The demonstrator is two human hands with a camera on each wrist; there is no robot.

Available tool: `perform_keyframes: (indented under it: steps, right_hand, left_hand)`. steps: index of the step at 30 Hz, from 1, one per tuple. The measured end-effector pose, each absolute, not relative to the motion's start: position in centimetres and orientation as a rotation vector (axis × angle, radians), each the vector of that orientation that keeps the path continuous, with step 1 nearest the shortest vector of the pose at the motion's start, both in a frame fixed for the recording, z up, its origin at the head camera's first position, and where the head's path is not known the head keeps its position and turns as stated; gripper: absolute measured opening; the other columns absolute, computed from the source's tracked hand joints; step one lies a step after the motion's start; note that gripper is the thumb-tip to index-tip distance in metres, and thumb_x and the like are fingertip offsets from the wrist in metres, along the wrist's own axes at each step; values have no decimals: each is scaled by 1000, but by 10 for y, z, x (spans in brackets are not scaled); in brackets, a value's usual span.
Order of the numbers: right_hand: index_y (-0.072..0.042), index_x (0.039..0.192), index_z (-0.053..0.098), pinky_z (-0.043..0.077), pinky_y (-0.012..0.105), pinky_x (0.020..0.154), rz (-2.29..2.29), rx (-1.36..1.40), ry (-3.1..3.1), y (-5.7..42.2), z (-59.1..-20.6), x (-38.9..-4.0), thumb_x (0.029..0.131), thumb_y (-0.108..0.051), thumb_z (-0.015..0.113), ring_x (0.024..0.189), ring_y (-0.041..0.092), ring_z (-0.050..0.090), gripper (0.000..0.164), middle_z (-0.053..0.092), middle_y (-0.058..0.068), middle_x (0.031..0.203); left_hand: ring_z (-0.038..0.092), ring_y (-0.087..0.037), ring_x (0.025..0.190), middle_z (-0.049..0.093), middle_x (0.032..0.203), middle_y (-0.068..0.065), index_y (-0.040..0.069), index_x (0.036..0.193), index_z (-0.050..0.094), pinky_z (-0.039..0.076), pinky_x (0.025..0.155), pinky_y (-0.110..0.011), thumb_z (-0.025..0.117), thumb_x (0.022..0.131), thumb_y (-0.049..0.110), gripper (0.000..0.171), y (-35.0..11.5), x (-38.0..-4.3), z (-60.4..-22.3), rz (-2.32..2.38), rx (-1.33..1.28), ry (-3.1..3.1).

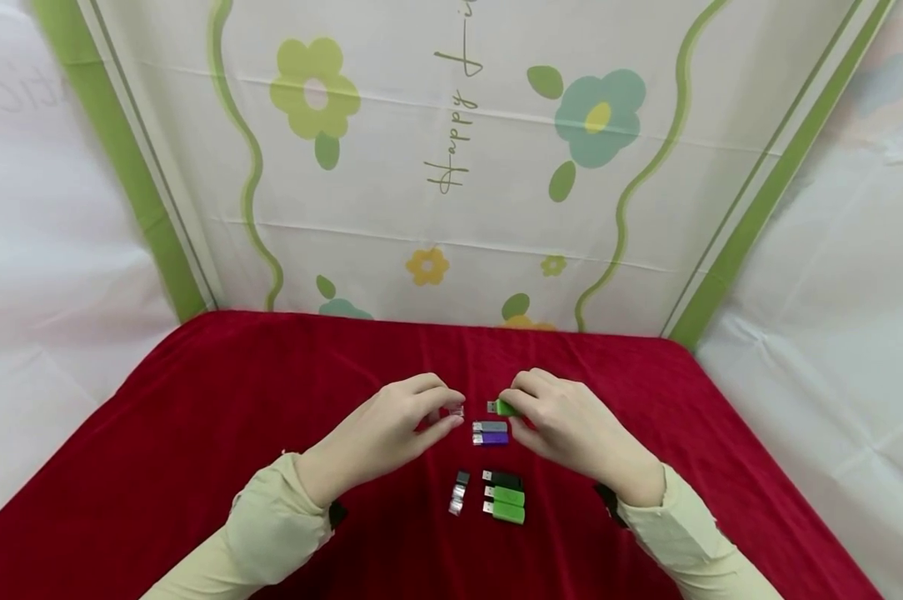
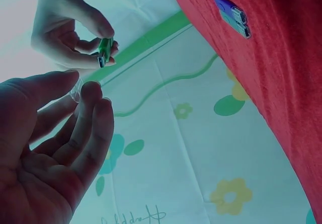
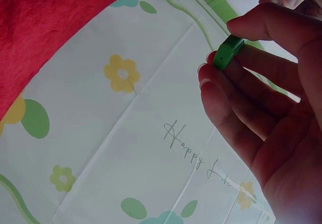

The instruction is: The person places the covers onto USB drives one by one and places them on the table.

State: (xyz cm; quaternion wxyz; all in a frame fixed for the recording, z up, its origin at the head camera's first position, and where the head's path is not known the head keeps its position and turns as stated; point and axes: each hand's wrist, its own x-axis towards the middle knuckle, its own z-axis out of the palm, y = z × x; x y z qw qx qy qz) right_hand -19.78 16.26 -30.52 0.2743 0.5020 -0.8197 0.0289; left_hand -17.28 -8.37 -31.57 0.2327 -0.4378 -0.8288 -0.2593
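My left hand (image 1: 404, 417) pinches a small clear cap (image 2: 76, 89) between thumb and fingertips. Facing it, my right hand (image 1: 569, 419) grips a green USB flash drive (image 1: 506, 407), its bare metal plug (image 2: 101, 61) pointing toward the left hand. A gap separates cap and plug. In the right wrist view, thumb and fingers hold the green drive (image 3: 229, 52) by its body. Just below the hands, a grey USB drive (image 1: 491, 427) and a purple USB drive (image 1: 491, 438) lie side by side, with clear caps over their plugs.
Nearer the body, a black USB drive (image 1: 503, 479) and two green USB drives (image 1: 507, 504) lie with plugs bare. Left of them is a short row of small clear and dark pieces (image 1: 458, 493). Red cloth (image 1: 331, 367) covers the table; a printed white curtain (image 1: 391, 200) stands behind.
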Motion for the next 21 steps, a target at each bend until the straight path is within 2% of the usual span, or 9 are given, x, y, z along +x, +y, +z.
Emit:
perform_keyframes:
  steps: [11, 21]
  right_hand:
    - [-7, 91, 63, 46, 21, 54, 68, 1365, -2215, 161, -309, -199, 73, -7, 68, 73, 12, 48, 20, 52, 1, 86]
    - [-7, 94, 62, 46, 20, 54, 68, 1366, -2226, 157, -314, -200, 74, -3, 64, 75, 12, 47, 21, 51, 1, 87]
  left_hand:
    - [53, -3, 70, 55, 90, 4, 8, 98, 63, 41, 63, -10, 67, 80, 15, 19, -81, -172, -321, -696, -1180, -2262]
    - [51, -3, 68, 54, 86, 4, 7, 95, 64, 40, 57, -9, 69, 78, 12, 18, -80, -172, -325, -672, -1157, -2245]
